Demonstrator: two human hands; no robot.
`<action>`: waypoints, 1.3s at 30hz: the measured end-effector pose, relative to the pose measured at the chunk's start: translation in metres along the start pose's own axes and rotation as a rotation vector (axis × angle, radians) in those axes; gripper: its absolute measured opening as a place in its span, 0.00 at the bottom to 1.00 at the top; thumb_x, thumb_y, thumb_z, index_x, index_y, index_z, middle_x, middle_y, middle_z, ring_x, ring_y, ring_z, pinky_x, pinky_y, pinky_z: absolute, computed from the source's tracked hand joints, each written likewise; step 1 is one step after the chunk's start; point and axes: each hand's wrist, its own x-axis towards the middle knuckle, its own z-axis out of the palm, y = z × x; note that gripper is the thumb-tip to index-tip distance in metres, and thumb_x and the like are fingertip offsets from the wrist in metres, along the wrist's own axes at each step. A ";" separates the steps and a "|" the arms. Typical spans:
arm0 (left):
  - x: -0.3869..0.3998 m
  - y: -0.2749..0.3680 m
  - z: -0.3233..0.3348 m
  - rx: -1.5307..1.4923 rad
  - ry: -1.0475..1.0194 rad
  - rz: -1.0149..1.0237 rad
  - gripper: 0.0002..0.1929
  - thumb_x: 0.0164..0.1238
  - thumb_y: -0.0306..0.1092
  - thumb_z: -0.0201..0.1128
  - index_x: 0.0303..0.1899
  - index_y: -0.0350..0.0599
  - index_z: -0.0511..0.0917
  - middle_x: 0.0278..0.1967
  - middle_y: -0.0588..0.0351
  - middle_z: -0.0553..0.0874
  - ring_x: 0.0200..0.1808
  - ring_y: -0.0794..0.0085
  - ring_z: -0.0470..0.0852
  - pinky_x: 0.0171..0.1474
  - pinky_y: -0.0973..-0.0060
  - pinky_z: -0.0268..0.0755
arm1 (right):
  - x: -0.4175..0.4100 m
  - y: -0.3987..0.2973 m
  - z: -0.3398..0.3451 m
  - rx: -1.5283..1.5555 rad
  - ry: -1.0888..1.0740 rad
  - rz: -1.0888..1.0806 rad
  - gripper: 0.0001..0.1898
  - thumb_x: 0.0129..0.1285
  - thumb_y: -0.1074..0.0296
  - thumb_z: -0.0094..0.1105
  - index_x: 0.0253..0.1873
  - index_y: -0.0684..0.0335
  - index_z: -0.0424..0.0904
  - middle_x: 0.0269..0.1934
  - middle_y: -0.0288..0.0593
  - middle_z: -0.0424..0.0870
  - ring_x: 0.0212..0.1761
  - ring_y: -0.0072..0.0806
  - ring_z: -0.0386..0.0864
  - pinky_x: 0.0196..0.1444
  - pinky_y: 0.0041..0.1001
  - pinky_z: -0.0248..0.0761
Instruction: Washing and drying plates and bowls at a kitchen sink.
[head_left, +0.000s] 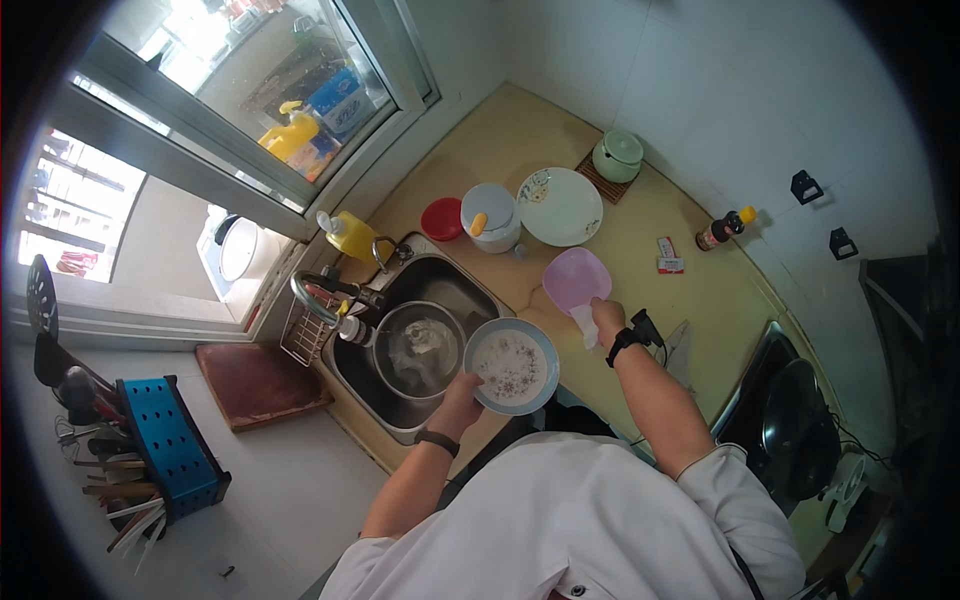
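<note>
My left hand (463, 401) grips the rim of a plate (512, 366) with a pale blue border and a floral pattern, held at the sink's right edge. My right hand (606, 319) has a white cloth or tissue (585, 325) in its fingers, at the near edge of a pink plastic bowl (577, 279); whether the fingers also grip the bowl I cannot tell. In the steel sink (439, 271) sits a round metal basin (382, 360) with water and something whitish, partly under the faucet (304, 289).
Behind the bowl stand a large white plate (570, 217), a lidded white container (491, 229) and a red bowl (442, 219). Farther back are a green lidded pot (619, 156) and a sauce bottle (720, 231). A stove (757, 375) lies right, a cutting board (255, 382) left.
</note>
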 end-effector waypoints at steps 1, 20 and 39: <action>0.006 0.000 0.006 0.005 -0.017 -0.020 0.35 0.64 0.23 0.49 0.76 0.41 0.63 0.70 0.41 0.75 0.73 0.47 0.75 0.78 0.52 0.66 | 0.007 0.002 -0.011 -0.085 0.054 -0.055 0.21 0.69 0.61 0.60 0.46 0.82 0.83 0.40 0.66 0.88 0.46 0.54 0.87 0.48 0.46 0.75; 0.143 -0.020 0.127 0.137 0.018 -0.047 0.24 0.79 0.26 0.51 0.74 0.38 0.67 0.68 0.41 0.78 0.68 0.52 0.79 0.71 0.56 0.73 | -0.041 -0.055 -0.082 -0.703 0.079 -0.798 0.13 0.69 0.60 0.65 0.47 0.65 0.83 0.37 0.56 0.88 0.46 0.61 0.85 0.50 0.50 0.78; 0.129 -0.009 0.130 1.344 0.330 0.736 0.26 0.63 0.28 0.65 0.63 0.29 0.77 0.59 0.27 0.78 0.63 0.33 0.75 0.68 0.47 0.69 | 0.109 -0.142 0.013 -0.678 0.024 -0.308 0.25 0.69 0.52 0.61 0.50 0.76 0.87 0.49 0.70 0.87 0.55 0.62 0.85 0.60 0.48 0.76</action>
